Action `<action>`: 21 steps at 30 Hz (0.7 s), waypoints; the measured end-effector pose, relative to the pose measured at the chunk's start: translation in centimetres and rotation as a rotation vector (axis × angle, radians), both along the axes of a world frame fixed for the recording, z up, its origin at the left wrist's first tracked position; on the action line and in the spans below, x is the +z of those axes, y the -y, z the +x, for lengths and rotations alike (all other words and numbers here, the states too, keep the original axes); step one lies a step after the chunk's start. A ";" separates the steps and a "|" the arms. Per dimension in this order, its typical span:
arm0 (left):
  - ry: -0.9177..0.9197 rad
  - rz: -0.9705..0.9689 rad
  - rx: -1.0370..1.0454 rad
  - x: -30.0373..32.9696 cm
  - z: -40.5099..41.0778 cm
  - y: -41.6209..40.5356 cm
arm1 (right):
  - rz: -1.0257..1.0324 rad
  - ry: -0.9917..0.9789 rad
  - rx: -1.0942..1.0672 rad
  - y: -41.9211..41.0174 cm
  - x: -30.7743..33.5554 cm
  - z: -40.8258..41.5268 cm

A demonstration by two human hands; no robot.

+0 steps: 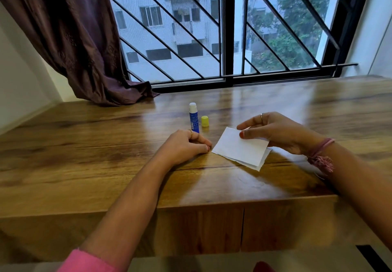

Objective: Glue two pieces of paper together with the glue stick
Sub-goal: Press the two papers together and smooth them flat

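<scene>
From my feed I see a glossy wood-grain desk [106,165] running along under a window with black diagonal metal grilles [191,38]. A dark brown, crumpled cloth curtain [74,38] hangs at the far left and its hem pools on the back edge of the desk. None of it crowds the work spot; the stretch of desk between the two hands and the glue is open to view.

The blue cylindrical glue stick [193,117] stands upright with its white glue tip exposed, just behind the left hand [184,146], whose knuckles cover its base. Its small yellow plastic cap [205,121] sits just beside it on the right, apart from the tube.

The left hand rests on the desk with fingers curled under, gripping nothing, a thin ring on one finger. The right hand [275,132] pinches the far edge of the two white rectangular paper pieces [241,149] — thumb on top, fingers behind. The sheets lie stacked, the lower one peeking out at the near and right edges; their near corner touches the desk, just right of the left hand's fingertips. They look thin and matte against the shiny surface. A pink thread band with a frayed tassel [321,155] wraps the right wrist, and a pink sleeve [89,261] shows on the left arm.
</scene>
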State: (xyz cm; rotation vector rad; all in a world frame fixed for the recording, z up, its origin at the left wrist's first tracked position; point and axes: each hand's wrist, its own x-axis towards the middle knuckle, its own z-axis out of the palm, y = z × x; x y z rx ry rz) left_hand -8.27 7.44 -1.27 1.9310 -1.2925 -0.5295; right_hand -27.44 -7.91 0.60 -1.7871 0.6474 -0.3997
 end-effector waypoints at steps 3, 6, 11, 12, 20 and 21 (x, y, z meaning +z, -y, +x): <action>0.001 0.001 -0.003 0.0 -0.1 -0.1 | -0.008 -0.003 0.000 -0.2 0.1 0.0; 0.000 0.002 -0.001 0.1 -0.1 -0.1 | -0.012 -0.009 -0.001 -0.4 0.1 0.0; -0.005 0.003 -0.001 0.1 -0.2 0.0 | -0.033 -0.017 0.000 -0.3 0.1 0.0; -0.004 0.004 -0.001 0.1 -0.2 0.0 | -0.042 -0.021 0.002 -0.2 0.1 0.0; 0.035 -0.021 0.041 -0.4 -0.1 0.4 | -0.072 -0.034 -0.001 -0.3 0.0 0.1; 0.036 -0.023 0.047 -0.5 -0.1 0.4 | -0.074 -0.036 0.000 -0.3 0.1 0.0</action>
